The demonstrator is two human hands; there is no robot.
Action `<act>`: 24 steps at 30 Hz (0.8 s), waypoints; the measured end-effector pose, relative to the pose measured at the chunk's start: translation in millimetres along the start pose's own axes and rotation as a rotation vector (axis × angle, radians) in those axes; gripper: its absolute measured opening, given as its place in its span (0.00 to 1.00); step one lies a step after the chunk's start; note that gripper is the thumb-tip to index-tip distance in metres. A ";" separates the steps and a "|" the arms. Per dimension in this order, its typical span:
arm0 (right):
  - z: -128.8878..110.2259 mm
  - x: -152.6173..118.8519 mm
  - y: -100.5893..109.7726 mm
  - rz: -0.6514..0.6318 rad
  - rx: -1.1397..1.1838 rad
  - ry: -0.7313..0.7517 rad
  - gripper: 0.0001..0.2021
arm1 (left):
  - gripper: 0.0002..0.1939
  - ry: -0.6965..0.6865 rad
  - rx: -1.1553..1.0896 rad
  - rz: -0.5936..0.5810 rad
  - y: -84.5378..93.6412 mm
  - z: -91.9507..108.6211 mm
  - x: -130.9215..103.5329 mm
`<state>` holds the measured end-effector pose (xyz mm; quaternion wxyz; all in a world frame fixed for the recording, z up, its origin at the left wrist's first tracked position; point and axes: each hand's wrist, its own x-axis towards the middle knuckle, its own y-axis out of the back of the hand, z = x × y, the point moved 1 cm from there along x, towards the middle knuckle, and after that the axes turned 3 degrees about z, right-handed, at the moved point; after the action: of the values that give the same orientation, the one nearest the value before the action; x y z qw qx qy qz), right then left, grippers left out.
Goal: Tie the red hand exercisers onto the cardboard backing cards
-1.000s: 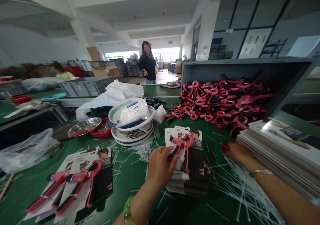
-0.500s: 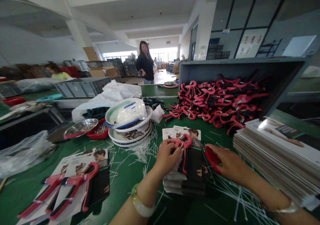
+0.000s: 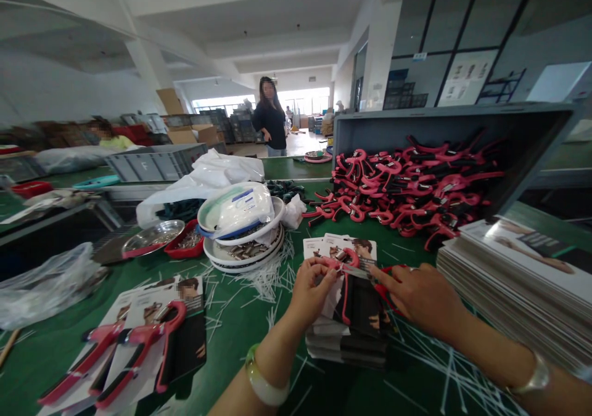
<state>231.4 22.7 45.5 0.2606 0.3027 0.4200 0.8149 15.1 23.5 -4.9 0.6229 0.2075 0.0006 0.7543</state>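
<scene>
On a stack of printed cards (image 3: 345,348) lies a pair of pink-handled pliers (image 3: 350,259) with a metal spring. My left hand (image 3: 311,289) is closed in a pinch at the pliers' head; whatever sits between the fingertips is too small to make out. My right hand (image 3: 419,293) grips red-handled scissors (image 3: 383,291), their blades pointing left and reaching the left fingertips over the pliers. At the left, more pink and black pliers (image 3: 143,336) lie on printed cards (image 3: 192,317). White cable ties (image 3: 446,360) are scattered around the stack.
A tipped grey crate (image 3: 444,113) spills many pink pliers (image 3: 393,182) onto the green table. A tall pile of cards (image 3: 504,299) stands at the right. Stacked bowls (image 3: 243,252), a red tray (image 3: 187,240) and plastic bags (image 3: 50,286) occupy the left. Two people are beyond the table.
My right hand has moved left with the scissors, and the blades now reach my left fingertips. My left hand stays pinched at the pliers. The view has shifted slightly.
</scene>
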 end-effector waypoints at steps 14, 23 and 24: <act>-14.7 16.6 -2.7 -0.035 0.021 0.023 0.22 | 0.07 -0.161 0.263 -0.073 0.1 15.8 -4.0; -16.9 25.2 3.2 -0.134 0.132 -0.005 0.21 | 0.08 -0.126 0.187 -0.020 -3.2 11.0 -4.5; -16.8 25.2 3.3 -0.153 0.154 -0.006 0.20 | 0.08 -0.120 0.152 -0.001 -3.7 9.9 -4.8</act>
<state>201.8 29.3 47.4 0.2993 0.2912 0.5024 0.7571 22.3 17.3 1.7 0.6045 0.2992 0.0206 0.7380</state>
